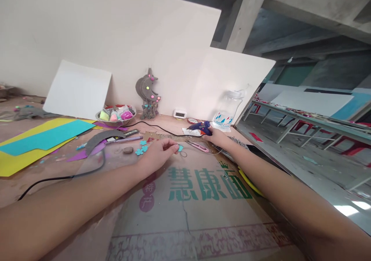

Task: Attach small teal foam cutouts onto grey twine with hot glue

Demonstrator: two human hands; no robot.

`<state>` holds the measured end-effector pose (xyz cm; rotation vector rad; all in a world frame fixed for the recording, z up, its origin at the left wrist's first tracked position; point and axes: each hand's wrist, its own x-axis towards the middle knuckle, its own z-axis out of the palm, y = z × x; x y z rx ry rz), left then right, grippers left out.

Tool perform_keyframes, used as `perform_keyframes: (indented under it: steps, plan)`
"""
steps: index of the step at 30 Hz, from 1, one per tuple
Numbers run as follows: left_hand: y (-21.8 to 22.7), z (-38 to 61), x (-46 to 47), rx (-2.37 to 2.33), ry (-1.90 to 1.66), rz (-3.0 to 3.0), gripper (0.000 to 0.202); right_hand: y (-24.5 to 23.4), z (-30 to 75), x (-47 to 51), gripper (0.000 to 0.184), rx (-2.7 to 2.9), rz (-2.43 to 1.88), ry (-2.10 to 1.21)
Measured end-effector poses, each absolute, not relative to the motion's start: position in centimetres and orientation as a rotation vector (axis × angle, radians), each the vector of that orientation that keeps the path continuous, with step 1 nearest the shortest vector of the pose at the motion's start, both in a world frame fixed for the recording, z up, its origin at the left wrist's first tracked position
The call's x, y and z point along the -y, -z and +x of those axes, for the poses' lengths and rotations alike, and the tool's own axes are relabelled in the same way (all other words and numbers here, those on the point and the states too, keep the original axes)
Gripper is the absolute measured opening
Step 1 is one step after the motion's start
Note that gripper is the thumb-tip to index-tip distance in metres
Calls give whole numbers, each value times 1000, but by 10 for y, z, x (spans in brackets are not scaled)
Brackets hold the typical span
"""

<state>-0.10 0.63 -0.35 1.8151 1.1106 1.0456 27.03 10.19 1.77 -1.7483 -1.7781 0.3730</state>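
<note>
Two hands (159, 153) (216, 137), scrap (180, 148) pinched, glue gun (203, 127) gripped

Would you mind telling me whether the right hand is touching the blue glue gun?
Touching: in the head view, the right hand is closed on the blue glue gun, with no gap visible.

Place: craft workshop | concrete beams (315, 11) | long worktable (307, 118) | red stools (358, 149) | coloured sheets (52, 136) | glue gun (204, 127)
</note>
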Motion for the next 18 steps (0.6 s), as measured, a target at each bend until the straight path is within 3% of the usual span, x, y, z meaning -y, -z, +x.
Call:
perform_keyframes:
  steps: [6,11,18]
  plan:
    - [3,-1,-9,-1115,-1055,1794,27,-20,263,-113,25,1757,-1732,-382]
    - [6,-1,-10,-1087,-1074,1777,28,-27,254,-111,8,1710,-1642,-594]
    - [8,-2,-12,-1094,-1095,1739,28,-45,239,-83,15,1594,-1356,-699]
